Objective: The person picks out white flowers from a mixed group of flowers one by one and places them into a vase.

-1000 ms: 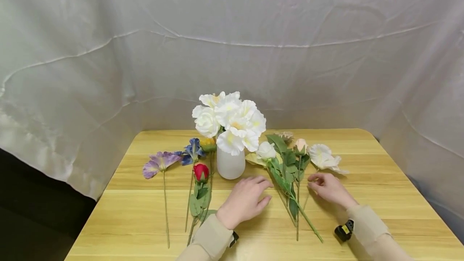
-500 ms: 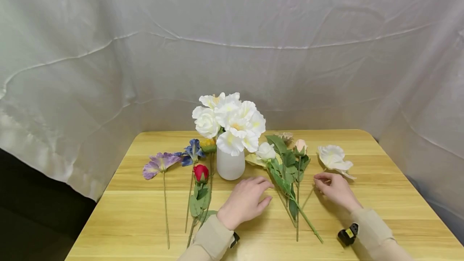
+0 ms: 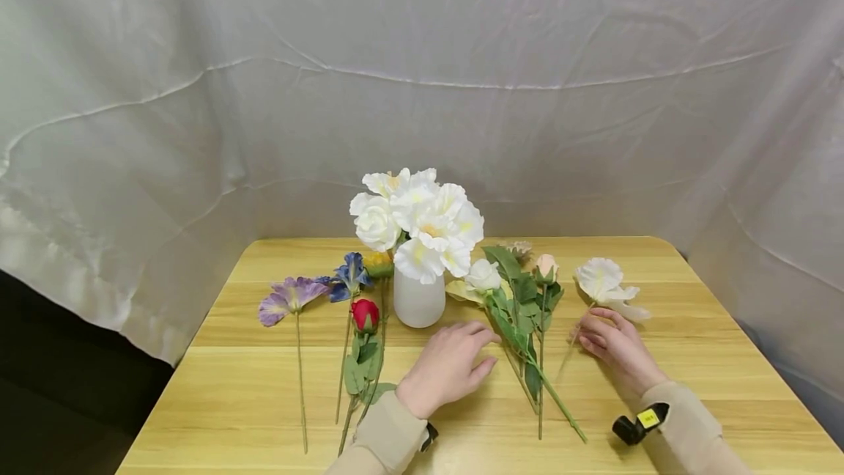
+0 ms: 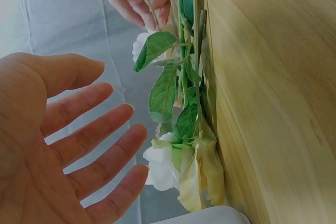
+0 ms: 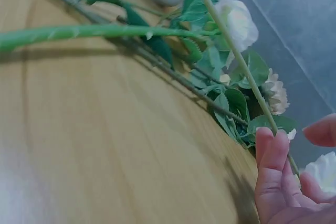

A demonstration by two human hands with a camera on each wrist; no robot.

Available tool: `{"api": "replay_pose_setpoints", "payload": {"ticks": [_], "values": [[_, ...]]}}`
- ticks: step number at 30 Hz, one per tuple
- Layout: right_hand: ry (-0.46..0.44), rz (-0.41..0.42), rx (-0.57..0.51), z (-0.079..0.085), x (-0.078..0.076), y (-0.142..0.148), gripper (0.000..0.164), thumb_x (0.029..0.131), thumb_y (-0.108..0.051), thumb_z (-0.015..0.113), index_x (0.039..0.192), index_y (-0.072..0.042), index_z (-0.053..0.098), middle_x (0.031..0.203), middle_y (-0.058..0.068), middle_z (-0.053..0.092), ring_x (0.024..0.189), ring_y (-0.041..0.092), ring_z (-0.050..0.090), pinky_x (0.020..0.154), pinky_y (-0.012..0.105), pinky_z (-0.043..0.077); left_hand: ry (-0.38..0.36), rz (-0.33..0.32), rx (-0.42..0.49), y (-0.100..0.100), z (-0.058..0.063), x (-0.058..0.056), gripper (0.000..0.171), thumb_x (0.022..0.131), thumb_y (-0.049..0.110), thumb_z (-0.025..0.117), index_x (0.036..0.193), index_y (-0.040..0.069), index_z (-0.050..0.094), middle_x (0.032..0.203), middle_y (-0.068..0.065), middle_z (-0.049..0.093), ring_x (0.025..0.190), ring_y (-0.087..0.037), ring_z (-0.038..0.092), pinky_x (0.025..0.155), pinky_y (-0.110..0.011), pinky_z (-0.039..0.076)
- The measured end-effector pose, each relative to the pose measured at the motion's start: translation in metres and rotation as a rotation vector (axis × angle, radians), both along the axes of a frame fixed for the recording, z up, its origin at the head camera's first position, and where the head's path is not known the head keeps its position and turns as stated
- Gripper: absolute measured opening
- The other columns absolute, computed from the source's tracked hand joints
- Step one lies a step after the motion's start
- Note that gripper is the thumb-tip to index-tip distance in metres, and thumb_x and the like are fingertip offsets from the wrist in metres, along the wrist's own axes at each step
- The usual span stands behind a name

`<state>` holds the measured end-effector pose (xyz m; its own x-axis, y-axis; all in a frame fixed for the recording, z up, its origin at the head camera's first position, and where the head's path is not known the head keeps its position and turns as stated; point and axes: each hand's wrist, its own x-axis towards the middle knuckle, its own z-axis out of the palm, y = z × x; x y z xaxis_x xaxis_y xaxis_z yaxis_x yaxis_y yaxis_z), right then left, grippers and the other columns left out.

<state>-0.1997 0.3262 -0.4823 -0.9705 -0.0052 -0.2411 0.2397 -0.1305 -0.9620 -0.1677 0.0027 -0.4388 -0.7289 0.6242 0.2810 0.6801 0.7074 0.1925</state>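
Note:
My right hand [image 3: 620, 349] holds a white flower [image 3: 601, 281] by its thin stem [image 5: 242, 65], just below the bloom. In the right wrist view the stem lies against the fingers, with the thumb apart from it. My left hand [image 3: 443, 363] is near the table in front of the vase, its fingers loosely spread and holding nothing, as the left wrist view also shows. Close to its fingertips lies a bunch with a white rose [image 3: 483, 274], a pale peach rose [image 3: 546, 265] and green leaves [image 4: 164, 93].
A frosted white vase [image 3: 419, 302] full of white flowers [image 3: 428, 222] stands at the table's middle back. On the left lie a purple flower [image 3: 293, 297], a blue iris [image 3: 352, 275], a yellow flower [image 3: 379, 262] and a red rose [image 3: 365, 315]. Grey cloth [image 3: 422, 123] hangs behind.
My right hand has moved slightly right and turned, and the white flower has shifted right with it, its stem now lifted from the table. The left hand has stayed in place.

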Motion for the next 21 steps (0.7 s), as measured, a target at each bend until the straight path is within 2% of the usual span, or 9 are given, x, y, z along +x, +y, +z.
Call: {"api": "replay_pose_setpoints", "payload": {"ticks": [2,5,8,10,16,21], "values": [[-0.009,-0.002,-0.052,0.0,-0.001,0.002,0.027,0.103,-0.017,0.056,0.123,-0.01,0.038,0.095,-0.006,0.07,0.087,0.004,0.069,0.08,0.015,0.057,0.003,0.0,-0.001,0.001,0.0,0.0,0.034,0.098,0.032,0.064,0.129,0.018,0.066,0.13,0.003,0.068,0.12,-0.016,0.065,0.109,-0.036,0.051],[-0.027,0.011,-0.141,0.001,-0.003,0.004,0.009,0.106,-0.018,0.05,0.11,-0.011,0.055,0.092,-0.006,0.071,0.086,0.003,0.067,0.08,0.014,0.056,0.01,-0.003,-0.001,0.003,0.0,0.001,0.034,0.098,0.032,0.064,0.129,0.019,0.066,0.129,0.003,0.068,0.119,-0.016,0.066,0.107,-0.035,0.052],[-0.048,0.023,-0.237,0.003,-0.004,0.005,0.022,0.108,-0.02,0.047,0.096,-0.015,0.065,0.09,-0.004,0.072,0.083,0.003,0.067,0.078,0.013,0.056,0.021,-0.008,0.007,0.003,0.0,0.001,0.034,0.097,0.032,0.065,0.129,0.019,0.066,0.128,0.003,0.069,0.117,-0.015,0.066,0.104,-0.033,0.054],[-0.066,0.022,-0.282,0.005,-0.005,0.005,0.024,0.107,-0.021,0.046,0.095,-0.017,0.066,0.089,-0.003,0.073,0.082,0.003,0.067,0.077,0.012,0.056,0.028,-0.009,0.016,0.003,0.0,0.002,0.034,0.097,0.031,0.065,0.129,0.018,0.066,0.127,0.003,0.069,0.116,-0.014,0.066,0.103,-0.032,0.054],[-0.105,-0.011,-0.273,0.01,-0.007,0.005,0.018,0.107,-0.026,0.047,0.098,-0.019,0.062,0.088,-0.004,0.07,0.076,0.001,0.063,0.07,0.012,0.055,0.05,-0.011,0.051,0.001,0.001,0.001,0.034,0.096,0.029,0.066,0.128,0.017,0.066,0.124,0.003,0.07,0.112,-0.014,0.068,0.102,-0.032,0.055],[-0.116,-0.007,-0.259,0.01,-0.009,0.006,0.016,0.107,-0.028,0.046,0.1,-0.021,0.059,0.087,-0.005,0.067,0.073,-0.001,0.061,0.065,0.014,0.053,0.075,-0.016,0.092,0.0,0.003,0.0,0.035,0.096,0.027,0.067,0.129,0.016,0.065,0.124,0.003,0.069,0.111,-0.013,0.068,0.099,-0.029,0.056]]}}
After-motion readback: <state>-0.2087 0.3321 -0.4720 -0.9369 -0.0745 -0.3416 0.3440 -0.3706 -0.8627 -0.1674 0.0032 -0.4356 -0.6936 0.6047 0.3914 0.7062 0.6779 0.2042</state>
